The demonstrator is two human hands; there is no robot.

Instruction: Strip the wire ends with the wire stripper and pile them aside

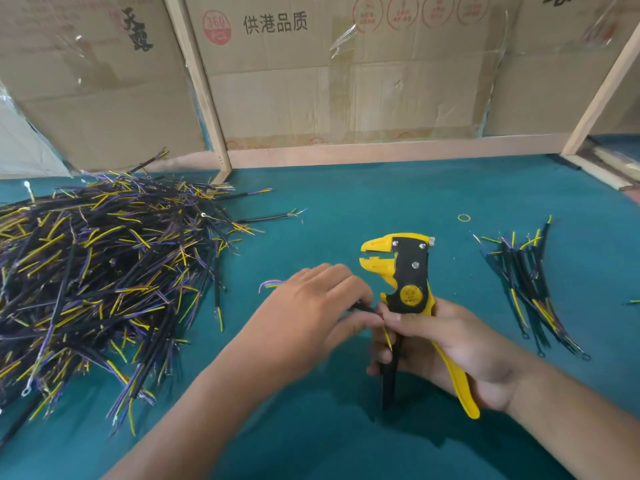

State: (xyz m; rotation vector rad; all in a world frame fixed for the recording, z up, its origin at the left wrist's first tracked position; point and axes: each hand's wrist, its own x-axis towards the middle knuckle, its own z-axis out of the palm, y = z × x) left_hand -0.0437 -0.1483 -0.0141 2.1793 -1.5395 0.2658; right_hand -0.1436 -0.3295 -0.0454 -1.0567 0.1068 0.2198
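Stripper point(408, 271) — yellow-black, toothed mouth agape, upright

- I take this for a small wiring workshop: a teal felt-covered bench point(398, 188).
- Flattened cardboard cartons point(346, 81) on bare wooden framing point(197, 88) wall the bench.
- A big heap of cut wires point(97, 271) lies on it.

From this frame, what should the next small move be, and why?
Probably feed the yellow end of the wire into the stripper. The left hand pinches the wire, the right hand grips the stripper upright, its jaws are open and empty, and the yellow end sits below them, by the right fingers.
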